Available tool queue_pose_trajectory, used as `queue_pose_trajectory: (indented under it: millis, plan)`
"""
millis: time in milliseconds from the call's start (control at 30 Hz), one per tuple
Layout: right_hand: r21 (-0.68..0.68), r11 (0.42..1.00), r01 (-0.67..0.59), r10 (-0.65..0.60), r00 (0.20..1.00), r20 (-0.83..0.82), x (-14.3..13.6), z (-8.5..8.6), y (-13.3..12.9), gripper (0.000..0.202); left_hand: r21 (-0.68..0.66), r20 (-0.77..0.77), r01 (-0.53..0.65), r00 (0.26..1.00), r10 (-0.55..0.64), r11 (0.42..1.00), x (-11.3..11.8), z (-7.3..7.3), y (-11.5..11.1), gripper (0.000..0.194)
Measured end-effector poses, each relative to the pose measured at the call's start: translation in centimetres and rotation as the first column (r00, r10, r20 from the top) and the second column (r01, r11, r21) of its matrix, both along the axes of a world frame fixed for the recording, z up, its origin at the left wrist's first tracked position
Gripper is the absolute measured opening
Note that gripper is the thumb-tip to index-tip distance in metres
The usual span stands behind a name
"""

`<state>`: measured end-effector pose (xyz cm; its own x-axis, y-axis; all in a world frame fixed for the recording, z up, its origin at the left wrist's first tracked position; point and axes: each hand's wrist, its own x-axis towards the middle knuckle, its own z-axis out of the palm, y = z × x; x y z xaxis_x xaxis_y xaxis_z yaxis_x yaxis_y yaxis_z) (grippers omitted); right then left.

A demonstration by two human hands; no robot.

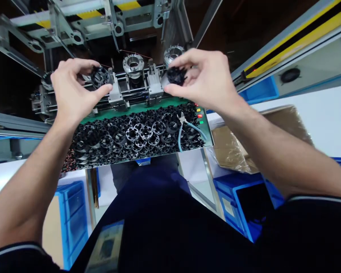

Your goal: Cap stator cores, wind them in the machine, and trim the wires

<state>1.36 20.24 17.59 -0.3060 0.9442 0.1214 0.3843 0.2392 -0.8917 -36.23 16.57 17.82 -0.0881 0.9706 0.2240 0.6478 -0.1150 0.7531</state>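
Observation:
My left hand (76, 83) grips a round black ring part (99, 77) between thumb and fingers, at the left of the machine's metal fixtures. On the right, my right hand (204, 76) pinches a similar black ring part (176, 75), seen partly from the side. Between the hands stands a round metal fixture (133, 65); another metal fixture (172, 54) is just behind my right fingers. Below them, a green tray (208, 136) holds a heap of black ring parts (139, 132), with blue-handled cutters (182, 119) lying on its right part.
Metal blocks (155, 83) and rods span the machine's front. A yellow-and-black striped frame (290, 41) runs along the right. Plastic-wrapped cardboard (230, 148) lies right of the tray. Blue bins (75, 220) stand low on both sides.

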Motion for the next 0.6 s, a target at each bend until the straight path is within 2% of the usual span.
queue_pose_trajectory:
  millis: [100,200,233,300,400,500,533,600]
  plan:
    - [0.099,0.995,0.005,-0.016,0.994,0.108,-2.4,-4.1,4.9,0.058,-0.010,0.045,-0.001,0.999,0.001,1.000,-1.2,-4.3,4.0,0.088]
    - [0.096,0.995,-0.021,0.002,0.980,0.198,-4.0,-8.5,8.0,0.064,-0.051,0.096,0.019,0.995,-0.014,0.999,-2.4,-9.0,5.8,0.090]
    - [0.093,0.995,-0.033,0.011,0.973,0.229,-4.3,-9.6,8.5,0.064,-0.067,0.085,0.030,0.996,-0.025,0.997,-2.9,-10.2,6.0,0.091]
    - [0.110,0.993,-0.038,0.007,0.963,0.268,-4.6,-10.9,9.1,0.061,-0.069,0.035,0.047,0.998,-0.045,0.997,-3.6,-11.5,5.9,0.094]
    - [0.140,0.989,-0.054,0.007,0.948,0.319,-4.6,-11.0,9.4,0.054,-0.050,-0.038,0.016,0.999,-0.018,0.999,-4.0,-11.5,5.3,0.092]
    - [0.100,0.993,-0.059,0.020,0.937,0.349,-4.7,-10.3,9.1,0.052,-0.102,-0.054,0.010,0.998,-0.015,0.995,-3.5,-10.2,4.6,0.092]
    - [0.072,0.996,-0.050,0.026,0.952,0.305,-4.8,-9.8,8.6,0.055,-0.117,-0.015,-0.005,1.000,0.004,0.993,-3.2,-9.6,4.3,0.094]
    - [-0.011,0.999,-0.045,0.046,0.993,0.106,-5.0,-8.6,6.9,0.064,-0.155,0.162,-0.047,0.984,0.072,0.987,-2.5,-8.1,3.1,0.093]
